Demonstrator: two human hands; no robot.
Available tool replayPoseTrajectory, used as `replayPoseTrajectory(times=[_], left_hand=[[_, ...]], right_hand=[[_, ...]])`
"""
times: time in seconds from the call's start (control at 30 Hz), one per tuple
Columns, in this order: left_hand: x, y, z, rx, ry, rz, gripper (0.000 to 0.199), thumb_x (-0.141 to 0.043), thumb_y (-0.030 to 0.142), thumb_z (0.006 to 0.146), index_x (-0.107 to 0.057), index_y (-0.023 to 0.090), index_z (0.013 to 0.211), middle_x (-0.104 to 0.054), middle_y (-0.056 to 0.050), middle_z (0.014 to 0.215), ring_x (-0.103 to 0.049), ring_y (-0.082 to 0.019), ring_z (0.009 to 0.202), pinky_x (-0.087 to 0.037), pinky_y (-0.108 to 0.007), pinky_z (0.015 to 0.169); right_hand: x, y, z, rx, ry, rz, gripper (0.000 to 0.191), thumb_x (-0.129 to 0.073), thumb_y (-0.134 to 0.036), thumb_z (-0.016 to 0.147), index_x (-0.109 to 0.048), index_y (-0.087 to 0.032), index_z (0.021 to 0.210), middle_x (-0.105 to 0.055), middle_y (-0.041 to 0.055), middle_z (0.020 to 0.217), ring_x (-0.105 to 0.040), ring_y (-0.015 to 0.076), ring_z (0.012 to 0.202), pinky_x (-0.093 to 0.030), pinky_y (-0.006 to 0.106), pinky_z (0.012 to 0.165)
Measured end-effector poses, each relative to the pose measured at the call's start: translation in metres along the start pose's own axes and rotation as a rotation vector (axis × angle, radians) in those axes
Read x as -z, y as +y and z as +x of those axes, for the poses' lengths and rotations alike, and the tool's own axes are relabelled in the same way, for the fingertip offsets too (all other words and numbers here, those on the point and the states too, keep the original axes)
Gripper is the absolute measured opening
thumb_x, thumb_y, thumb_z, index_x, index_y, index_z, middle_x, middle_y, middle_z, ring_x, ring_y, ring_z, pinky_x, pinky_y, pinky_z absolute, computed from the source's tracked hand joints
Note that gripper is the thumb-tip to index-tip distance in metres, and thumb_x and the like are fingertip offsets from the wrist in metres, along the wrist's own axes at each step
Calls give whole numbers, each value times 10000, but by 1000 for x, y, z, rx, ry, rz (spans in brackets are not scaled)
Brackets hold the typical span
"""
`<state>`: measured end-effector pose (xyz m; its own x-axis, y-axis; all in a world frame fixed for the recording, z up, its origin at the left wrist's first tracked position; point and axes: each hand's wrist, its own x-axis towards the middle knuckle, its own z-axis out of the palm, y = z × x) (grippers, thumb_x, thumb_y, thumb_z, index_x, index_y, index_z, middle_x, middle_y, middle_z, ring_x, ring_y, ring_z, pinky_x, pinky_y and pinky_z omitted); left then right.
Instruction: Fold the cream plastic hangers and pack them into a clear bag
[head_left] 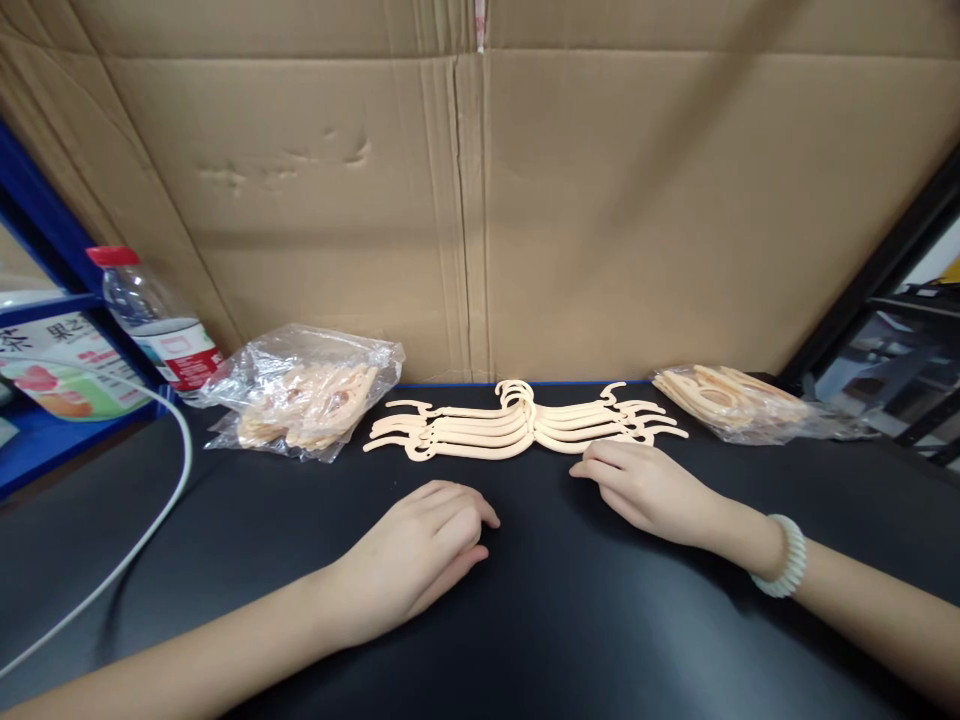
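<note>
the hangers (531, 432) lie overlapped on the table (547, 630) between 2 bags (300, 400), hooks bunched, likely for neat order. the left hand (424, 545) is loosely curled, thumb apart, empty; the right hand (649, 487) bends near them, grip hidden.

A: What's on the right wrist (739, 540)?
B: A band (791, 558), pale mint-green, almost white.
A: Smooth?
B: Ridged, like a thick coil, with a bumpy edge all along the visible part.
A: And the rest?
B: The left arm (225, 655), right arm (877, 610), left hand (420, 560) and right hand (649, 488) are bare.
</note>
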<state>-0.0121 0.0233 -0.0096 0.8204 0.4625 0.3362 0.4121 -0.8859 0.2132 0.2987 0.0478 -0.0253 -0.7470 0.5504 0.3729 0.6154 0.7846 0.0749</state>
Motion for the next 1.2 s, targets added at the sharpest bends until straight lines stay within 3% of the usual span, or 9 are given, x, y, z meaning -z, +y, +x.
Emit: replayPoseTrajectory(times=[0.3,0.57,0.73,0.9,1.2], left_hand=[[1,1,0,16,-30,-24,120,-448,159,945,-521,201,861,-650,-80,1101,-599,-207,1023,-482,-344,901],[2,0,0,28,-66,-67,249,-436,99,917,-506,217,1124,-634,-69,1100,-585,-206,1043,-489,-336,926],[-1,-4,0,24,-90,-73,243,-428,86,913,-523,219,1094,-607,-70,1156,-559,-208,1087,-472,-338,957],[2,-3,1,32,-109,-50,239,-410,79,917,-542,216,1063,-599,-72,1168,-567,-200,1075,-486,-327,939],[0,-4,1,27,-96,-76,237,-424,86,916,-557,213,1065,-609,-77,1164,-567,-209,1075,-489,-340,935]], right_hand=[[12,-7,-4,-32,-73,3,319,-401,-98,911,-612,-166,1141,-608,117,974,-600,241,861,-526,374,732],[29,-5,-10,-57,-129,38,258,-426,-137,931,-645,-188,1057,-633,85,868,-604,220,781,-501,348,699],[21,15,-13,-118,-35,5,218,-450,-149,923,-640,-197,1017,-651,86,897,-592,242,849,-502,393,761],[7,33,-16,-195,67,42,232,-477,-148,908,-599,-222,1092,-648,88,1031,-587,260,996,-497,444,881],[0,35,-17,-228,105,37,221,-508,-182,909,-599,-217,1108,-629,101,1097,-575,277,1061,-493,470,923]])
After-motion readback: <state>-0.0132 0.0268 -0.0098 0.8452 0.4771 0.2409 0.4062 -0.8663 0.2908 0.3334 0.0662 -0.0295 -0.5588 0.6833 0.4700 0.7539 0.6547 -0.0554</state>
